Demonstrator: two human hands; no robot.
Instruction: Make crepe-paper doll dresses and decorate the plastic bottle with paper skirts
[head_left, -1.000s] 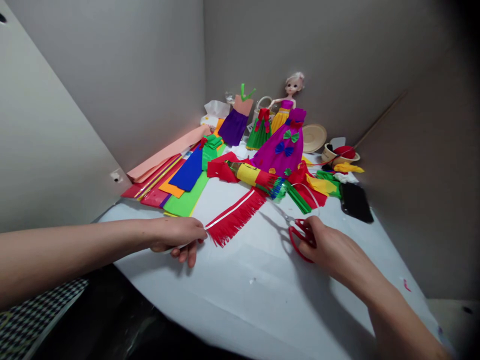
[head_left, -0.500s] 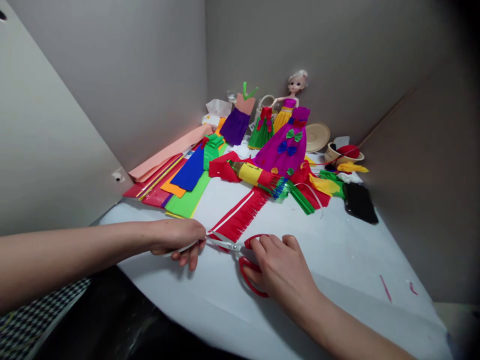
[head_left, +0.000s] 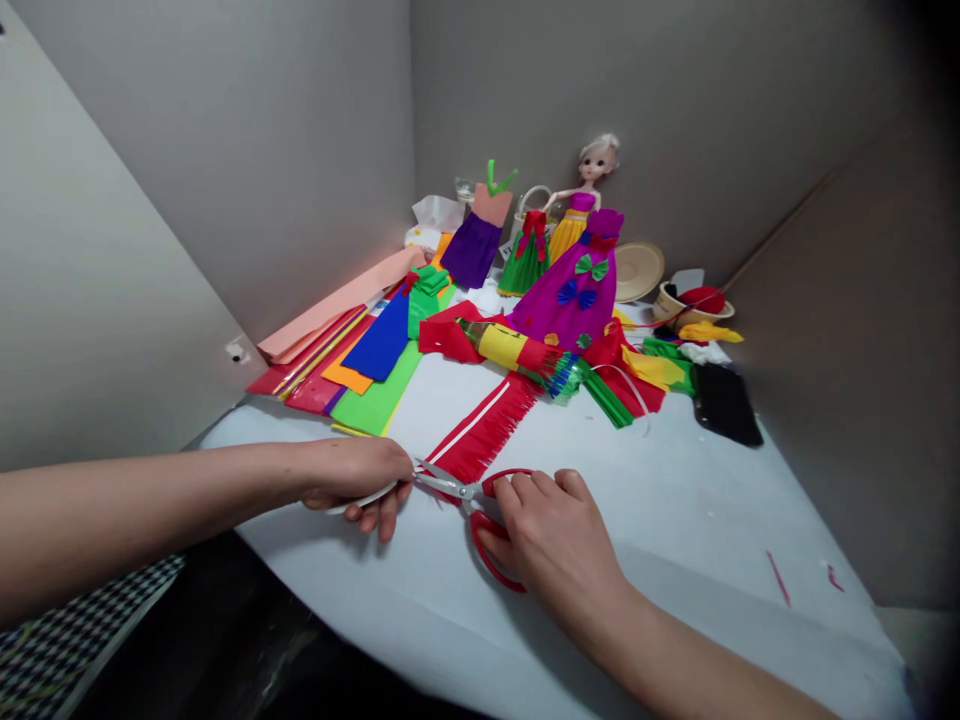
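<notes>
My left hand [head_left: 357, 480] pinches a thin white strip [head_left: 369, 497] at the near end of a red fringed paper band [head_left: 484, 436] that lies on the white table [head_left: 675, 520]. My right hand [head_left: 551, 540] grips red-handled scissors [head_left: 480, 510], fingers through the loops. The metal blades point left, and their tips sit at the band's near end, right beside my left fingertips.
Behind the band lie coloured paper sheets [head_left: 367, 350], a roll wrapped in yellow and red [head_left: 517, 355], a purple paper dress [head_left: 574, 295], a doll [head_left: 589, 190], smaller paper dresses, a plate [head_left: 637, 270], a bowl [head_left: 686, 305] and a black object [head_left: 726, 403]. Grey walls enclose the corner.
My right hand carried the scissors from the right of the table leftward to the near end of the red band. My left hand stayed put, still pinching the strip.
</notes>
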